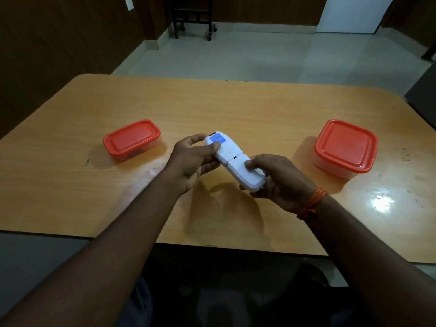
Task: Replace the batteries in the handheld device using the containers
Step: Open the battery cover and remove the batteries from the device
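Observation:
A white handheld device (232, 156) with a blue label near its far end is held above the middle of the wooden table (212, 107), back side up. My left hand (193, 159) grips its far end, thumb on top by the label. My right hand (280, 182) grips the near end, thumb pressing on the battery cover, which sits closed. A small container with a red lid (132, 139) stands to the left. A larger red-lidded container (345, 147) stands to the right. Both lids are on. No batteries are visible.
The table's near edge runs just below my forearms. An orange thread band circles my right wrist (311, 204). Beyond the table are a tiled floor, a dark wheeled stand (193, 17) and a white door (354, 13).

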